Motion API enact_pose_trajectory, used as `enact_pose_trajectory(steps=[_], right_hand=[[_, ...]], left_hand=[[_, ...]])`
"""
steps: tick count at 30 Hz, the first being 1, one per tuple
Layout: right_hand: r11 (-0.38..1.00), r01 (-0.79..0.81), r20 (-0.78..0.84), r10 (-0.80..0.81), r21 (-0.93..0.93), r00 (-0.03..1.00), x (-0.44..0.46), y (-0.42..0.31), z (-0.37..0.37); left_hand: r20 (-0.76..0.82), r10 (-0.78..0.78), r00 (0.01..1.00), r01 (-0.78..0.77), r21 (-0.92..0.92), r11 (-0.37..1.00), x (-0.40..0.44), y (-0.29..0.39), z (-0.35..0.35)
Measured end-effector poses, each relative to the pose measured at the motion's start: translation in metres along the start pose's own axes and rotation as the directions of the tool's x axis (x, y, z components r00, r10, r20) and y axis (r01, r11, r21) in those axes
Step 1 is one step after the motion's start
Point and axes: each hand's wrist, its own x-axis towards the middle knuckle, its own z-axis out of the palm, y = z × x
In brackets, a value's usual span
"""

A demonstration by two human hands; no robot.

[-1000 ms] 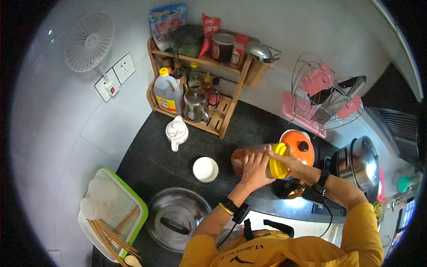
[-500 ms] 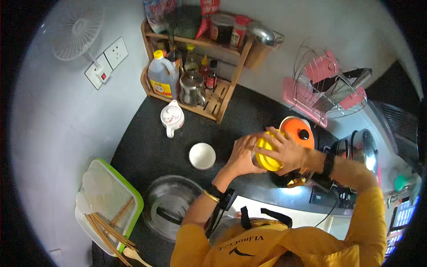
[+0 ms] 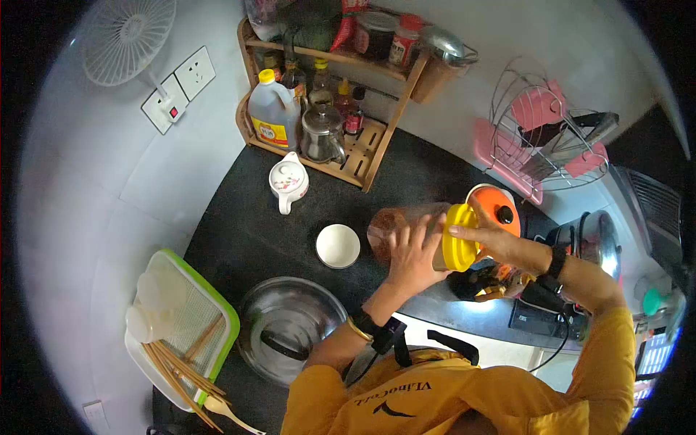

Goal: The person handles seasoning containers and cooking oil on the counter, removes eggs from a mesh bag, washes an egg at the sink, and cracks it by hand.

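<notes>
A clear jar (image 3: 386, 233) with reddish-brown contents lies tilted on its side above the counter, its base toward the left. My left hand (image 3: 415, 257) is wrapped round the jar's body near the neck. On the yellow lid (image 3: 458, 246) at the right end, my right hand (image 3: 504, 245) has its fingers closed round the rim. The lid sits on the jar; whether it is loose I cannot tell. Left of the jar stands a small white bowl (image 3: 338, 246). Just behind my right hand is an orange lidded pot (image 3: 493, 205) with a black knob.
A glass lid (image 3: 254, 326) lies front left, beside a green-rimmed basket (image 3: 230, 312) with chopsticks and cups. Behind are a white teapot (image 3: 288, 177) and a wooden rack (image 3: 373, 163) of bottles. A pink knife stand (image 3: 500, 159) and a steel pot (image 3: 598, 243) are at right.
The view has shifted slightly. The jar has turned from end-on to sideways, so its body now shows left of my left hand. My right hand has moved from the lid's top to its right side.
</notes>
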Motion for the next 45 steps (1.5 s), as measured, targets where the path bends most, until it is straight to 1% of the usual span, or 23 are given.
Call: enact_pose_trajectory(steps=[4,10,12,13,15,17,19,23,25,27,28,29,30,31,32,33,35,37,39,41,43,44,45], right_hand=[[0.998,0.061,-0.088,-0.063,-0.023,0.994,0.005,0.005,0.015],[0.966,0.219,0.0,-0.221,-0.139,0.975,0.024,0.02,0.006],[0.569,0.456,0.087,-0.557,-0.684,0.826,0.023,0.019,0.003],[0.571,0.454,0.083,-0.558,-0.684,0.826,0.019,0.015,0.003],[0.204,0.448,0.253,-0.596,-0.87,0.762,0.003,0.003,0.007],[0.139,0.528,0.339,-0.626,-0.838,0.702,-0.004,-0.006,0.006],[-0.406,0.475,0.62,-0.409,-0.781,0.67,-0.008,-0.013,0.003],[-0.571,0.629,0.825,-0.169,-0.527,0.539,-0.017,-0.032,-0.005],[-0.535,0.67,0.834,-0.129,-0.514,0.536,-0.018,-0.035,-0.009],[-0.371,0.661,0.75,-0.19,-0.653,0.634,-0.016,-0.032,-0.011],[-0.212,0.678,0.705,-0.33,-0.703,0.628,-0.014,-0.027,-0.015],[-0.207,0.674,0.699,-0.327,-0.709,0.635,-0.011,-0.015,-0.019],[0.242,0.595,0.459,-0.442,-0.766,0.771,-0.005,0.0,-0.02],[0.649,0.438,0.186,-0.42,-0.622,0.888,0.002,0.013,-0.021],[0.777,0.336,0.127,-0.319,-0.532,0.939,0.005,0.016,-0.017],[0.778,0.337,0.128,-0.319,-0.531,0.939,0.006,0.016,-0.015],[0.98,0.033,0.006,-0.032,-0.194,0.999,0.0,0.005,-0.004],[0.965,0.008,-0.096,-0.034,-0.262,0.995,0.018,0.023,0.0],[0.968,0.156,-0.158,-0.188,-0.197,0.969,0.031,0.04,0.004],[0.967,0.122,-0.177,-0.163,-0.222,0.971,0.035,0.044,0.004],[0.852,0.301,-0.118,-0.383,-0.428,0.916,0.041,0.05,0.003],[0.852,0.302,-0.114,-0.383,-0.428,0.917,0.042,0.053,0.001],[0.627,0.439,0.01,-0.566,-0.643,0.824,0.032,0.044,0.004]], left_hand=[[-0.005,-0.009,1.0,0.009,0.014,1.0,-0.003,0.005,0.004],[-0.025,0.054,0.998,-0.053,0.012,0.998,0.002,-0.008,-0.005],[-0.019,0.04,0.999,-0.04,-0.012,0.999,0.005,-0.011,-0.007],[-0.009,0.026,1.0,-0.026,-0.042,0.999,0.007,-0.011,-0.007],[-0.007,0.012,1.0,-0.012,-0.048,0.999,0.011,-0.012,-0.006],[-0.034,0.027,0.999,-0.032,-0.136,0.99,0.011,-0.019,0.001],[-0.053,0.039,0.998,-0.048,-0.177,0.983,0.011,-0.024,0.008],[-0.06,0.12,0.991,-0.133,-0.336,0.932,0.005,-0.03,0.018],[-0.065,0.152,0.986,-0.165,-0.394,0.904,0.003,-0.025,0.017],[-0.051,0.112,0.992,-0.123,-0.381,0.916,0.002,-0.026,0.015],[-0.046,0.065,0.997,-0.078,-0.365,0.928,0.001,-0.025,0.014],[-0.043,0.069,0.997,-0.08,-0.373,0.924,0.0,-0.022,0.013],[-0.037,0.02,0.999,-0.03,-0.284,0.958,0.0,-0.02,0.011],[-0.036,-0.031,0.999,0.023,-0.19,0.982,-0.001,-0.017,0.008],[-0.042,-0.037,0.998,0.029,-0.172,0.985,0.0,-0.012,0.005],[-0.04,-0.038,0.998,0.03,-0.171,0.985,0.0,-0.007,0.007],[-0.037,-0.016,0.999,0.018,0.063,0.998,-0.003,0.006,0.015],[-0.033,-0.016,0.999,0.018,0.048,0.999,-0.003,0.009,0.02],[-0.039,-0.032,0.999,0.034,0.062,0.997,-0.004,0.008,0.026],[-0.006,-0.021,1.0,0.021,0.057,0.998,-0.004,0.003,0.022],[0.026,-0.013,1.0,0.012,0.051,0.999,-0.003,-0.003,0.015],[0.03,-0.015,0.999,0.015,0.017,1.0,-0.001,-0.006,0.012],[0.037,-0.016,0.999,0.017,-0.017,1.0,0.0,-0.01,0.009]])
